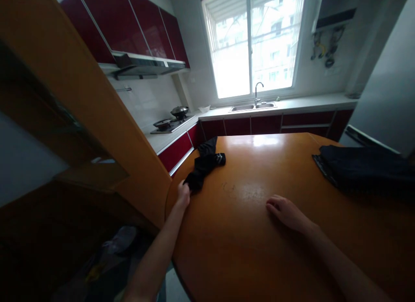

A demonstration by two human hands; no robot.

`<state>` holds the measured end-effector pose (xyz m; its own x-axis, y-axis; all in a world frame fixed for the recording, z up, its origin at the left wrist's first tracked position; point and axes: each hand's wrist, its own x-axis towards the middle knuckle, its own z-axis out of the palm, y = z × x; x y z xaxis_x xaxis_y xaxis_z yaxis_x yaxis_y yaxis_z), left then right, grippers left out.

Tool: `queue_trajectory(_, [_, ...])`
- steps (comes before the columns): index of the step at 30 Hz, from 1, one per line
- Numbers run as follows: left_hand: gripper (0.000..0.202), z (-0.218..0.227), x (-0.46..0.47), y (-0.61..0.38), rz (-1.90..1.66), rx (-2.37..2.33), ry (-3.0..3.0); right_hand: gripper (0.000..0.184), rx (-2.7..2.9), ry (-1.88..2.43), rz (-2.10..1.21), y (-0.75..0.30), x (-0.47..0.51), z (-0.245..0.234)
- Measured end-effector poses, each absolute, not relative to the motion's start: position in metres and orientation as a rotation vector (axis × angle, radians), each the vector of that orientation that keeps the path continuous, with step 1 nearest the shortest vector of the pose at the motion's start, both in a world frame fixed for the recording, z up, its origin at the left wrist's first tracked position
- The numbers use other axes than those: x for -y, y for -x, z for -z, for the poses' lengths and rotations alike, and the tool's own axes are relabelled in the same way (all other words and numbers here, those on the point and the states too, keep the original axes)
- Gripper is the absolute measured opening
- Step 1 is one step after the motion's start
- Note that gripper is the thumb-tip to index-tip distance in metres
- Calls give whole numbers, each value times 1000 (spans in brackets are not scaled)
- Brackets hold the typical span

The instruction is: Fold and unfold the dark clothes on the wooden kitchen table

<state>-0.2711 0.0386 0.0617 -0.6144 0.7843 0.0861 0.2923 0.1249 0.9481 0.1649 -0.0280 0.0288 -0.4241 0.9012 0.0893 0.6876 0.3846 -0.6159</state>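
Observation:
At the table's left edge, my left hand [184, 193] is closed on one end of a crumpled black garment [202, 167]. The cloth lies away from me on the wooden table [240, 241]; light stripes show on one end of it, and its exact kind cannot be made out. My right hand [285, 210] rests at the middle of the tabletop, apart from the garment. Its fingers are loosely curled in, and nothing shows in them.
Dark folded clothes [366, 168] lie on the table's right side. A wooden cabinet [106, 120] stands close on the left. Beyond the table are a stove [171, 125] with pans, a sink [243, 107] under the window, and a pale fridge-like unit [385, 85] at right.

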Motion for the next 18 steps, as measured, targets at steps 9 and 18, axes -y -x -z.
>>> queue_trajectory(9, [19, -50, 1, 341, -1044, -2334, -1345, 31, 2287, 1429, -666, -162, 30, -28])
queue_trajectory(18, [56, -60, -69, 281, -534, -2480, -1902, 29, 2253, 1426, -665, -163, 28, -24])
